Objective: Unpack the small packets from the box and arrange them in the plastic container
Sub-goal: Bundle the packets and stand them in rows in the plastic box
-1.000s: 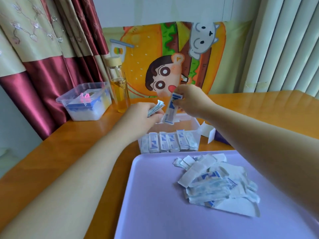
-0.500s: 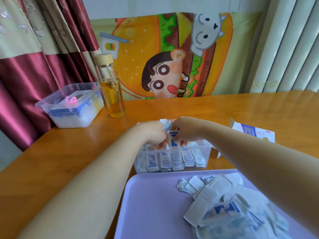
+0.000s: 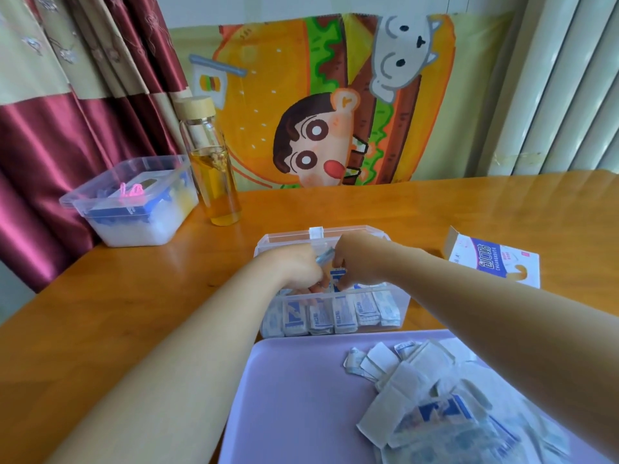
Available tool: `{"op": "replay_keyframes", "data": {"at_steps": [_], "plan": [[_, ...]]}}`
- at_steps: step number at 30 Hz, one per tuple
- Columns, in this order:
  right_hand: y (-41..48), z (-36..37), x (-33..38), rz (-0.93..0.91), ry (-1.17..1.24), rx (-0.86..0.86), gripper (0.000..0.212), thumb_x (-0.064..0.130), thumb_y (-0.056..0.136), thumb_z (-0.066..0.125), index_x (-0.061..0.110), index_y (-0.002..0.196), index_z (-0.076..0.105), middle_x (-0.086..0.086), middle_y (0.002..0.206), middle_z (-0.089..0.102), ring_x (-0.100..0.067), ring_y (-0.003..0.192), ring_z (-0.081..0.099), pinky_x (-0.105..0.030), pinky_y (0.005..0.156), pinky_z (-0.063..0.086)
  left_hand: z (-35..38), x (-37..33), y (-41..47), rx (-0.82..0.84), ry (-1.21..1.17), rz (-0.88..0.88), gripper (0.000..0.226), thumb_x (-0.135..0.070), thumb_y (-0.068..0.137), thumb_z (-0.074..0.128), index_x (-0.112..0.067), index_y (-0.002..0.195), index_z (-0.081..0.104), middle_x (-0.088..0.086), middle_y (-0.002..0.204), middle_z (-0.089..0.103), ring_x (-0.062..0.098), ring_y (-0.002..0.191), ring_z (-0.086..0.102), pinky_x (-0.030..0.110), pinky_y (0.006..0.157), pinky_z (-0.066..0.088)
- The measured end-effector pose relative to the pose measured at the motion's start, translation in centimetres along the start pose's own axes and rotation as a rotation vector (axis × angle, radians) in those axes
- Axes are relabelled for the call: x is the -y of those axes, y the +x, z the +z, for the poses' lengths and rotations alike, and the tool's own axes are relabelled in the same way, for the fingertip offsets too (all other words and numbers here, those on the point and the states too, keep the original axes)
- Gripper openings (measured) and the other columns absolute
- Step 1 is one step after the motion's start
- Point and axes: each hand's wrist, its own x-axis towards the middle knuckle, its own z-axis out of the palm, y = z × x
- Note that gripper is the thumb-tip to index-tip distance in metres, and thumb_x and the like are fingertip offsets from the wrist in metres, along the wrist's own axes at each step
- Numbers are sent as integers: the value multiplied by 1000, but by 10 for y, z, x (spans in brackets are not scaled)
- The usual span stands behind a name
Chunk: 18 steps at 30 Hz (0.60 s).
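Wooden worktop (image 3: 134, 296) in a room corner, red curtain (image 3: 67, 145) at left, cartoon burger cloth (image 3: 318, 95) behind. Both hands are over the clear plastic container (image 3: 378, 234).

Left hand (image 3: 294, 272): fingers curled round a thin bundle of packets (image 3: 325, 256), its blue edge poking toward the other hand. Right hand (image 3: 360, 262): fingers pinching a single packet (image 3: 336, 275), on end, just below them inside the container.

A row of packets (image 3: 341, 313) stands upright against the container's near wall, just nearer than the fingers. A loose pile of packets (image 3: 435, 413) lies on the purple tray (image 3: 294, 396), well nearer than the fingers and to their right. The opened box (image 3: 495, 262) lies flat, well off to the right of the fingers; I cannot tell if anything is left inside. Left of the fingers and farther back are a bottle (image 3: 214, 169) of amber liquid and a second tub (image 3: 130, 202).

Looks like the filling step, partway: one row is in and plenty remains in the pile. The packets look light, thin and floppy with slick wrappers, so they would likely slide off each other and crease if squeezed mid-body. Best taken by a short end, thumb and forefinger, one at a time. Upright ones may topple if nudged, and the container looks light enough to skate.
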Motion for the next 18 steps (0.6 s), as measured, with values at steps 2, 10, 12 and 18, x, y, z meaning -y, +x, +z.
{"op": "replay_keyframes", "data": {"at_steps": [2,10,12,18], "plan": [[-1,-2,-3,15,89,-27,35,31,86,64,7,111,66,-8,104,64,-22,91,57,-27,71,44,-1,1,-1,5,-13,4,28,-11,96,44,-15,77,64,5,87,71,19,80,70,35,88,55],[-31,-24,-8,-28,469,-450,31,11,91,56,14,121,62,0,114,67,-11,96,61,-17,78,46,-15,-4,-32,-294,-332,106,23,-22,98,43,-9,102,62,3,65,48,17,52,47,39,63,48],[-50,-34,-6,-100,668,-495,37,7,88,57,18,123,60,6,113,65,-6,90,62,-15,74,48,-14,-6,-53,-242,-598,157,22,-24,98,45,-9,101,62,-2,60,38,12,48,38,30,53,40],[-115,-46,9,-291,1028,-235,9,7,88,62,4,94,67,-10,71,69,-10,56,55,-16,55,44,8,-12,-117,264,-926,261,16,-17,96,49,-9,92,62,-6,53,33,1,40,23,13,40,24]]}}
